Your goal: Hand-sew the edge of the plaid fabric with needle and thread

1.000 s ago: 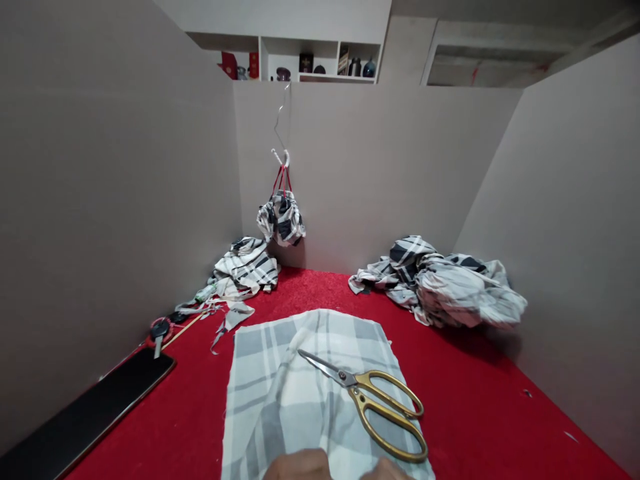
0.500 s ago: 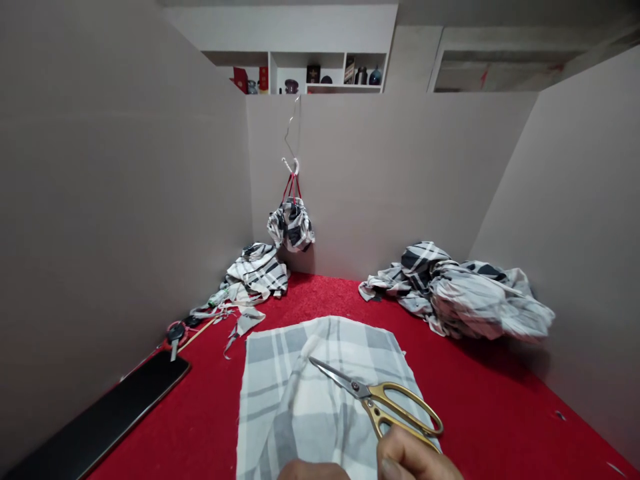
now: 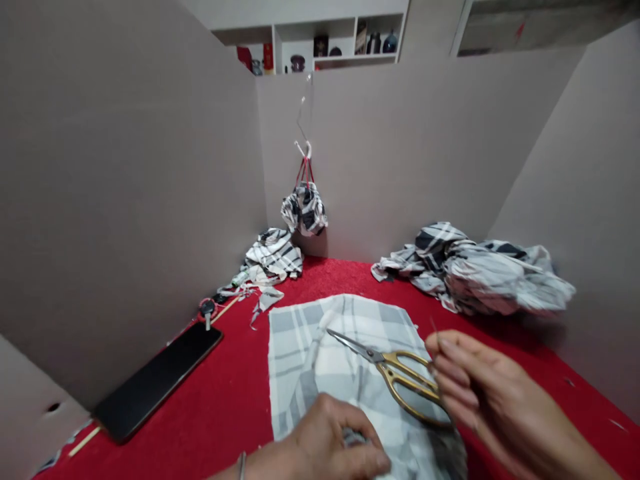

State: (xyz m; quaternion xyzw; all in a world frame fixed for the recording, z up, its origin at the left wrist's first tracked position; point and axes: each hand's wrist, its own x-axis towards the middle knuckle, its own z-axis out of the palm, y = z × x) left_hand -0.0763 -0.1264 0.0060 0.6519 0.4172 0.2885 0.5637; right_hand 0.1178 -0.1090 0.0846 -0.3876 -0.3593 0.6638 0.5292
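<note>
My left hand (image 3: 320,443) is closed at the bottom centre, with bunched grey-and-white plaid cloth (image 3: 293,333) gripped between thumb and fingers. The rest of this cloth lies spread out ahead of it. To the right, my right hand (image 3: 483,383) is raised, thumb and forefinger pinched on a thin sewing needle (image 3: 433,325) whose tip points up. Any thread on it is too fine to make out. Scissors with gold handles (image 3: 395,373) rest on the cloth between my hands, blades pointing up and left; the right fingers overlap part of the handles.
A black phone (image 3: 160,380) lies at the left with a key (image 3: 207,313) at its far end. Plaid scraps (image 3: 274,253) are heaped at the back left, a larger fabric pile (image 3: 493,277) at the back right. A plaid pouch (image 3: 305,210) hangs from a hook on the partition.
My right hand has risen and moved right, away from the left hand. My left hand has come further into view, gripping the cloth. The whole view has shifted slightly.
</note>
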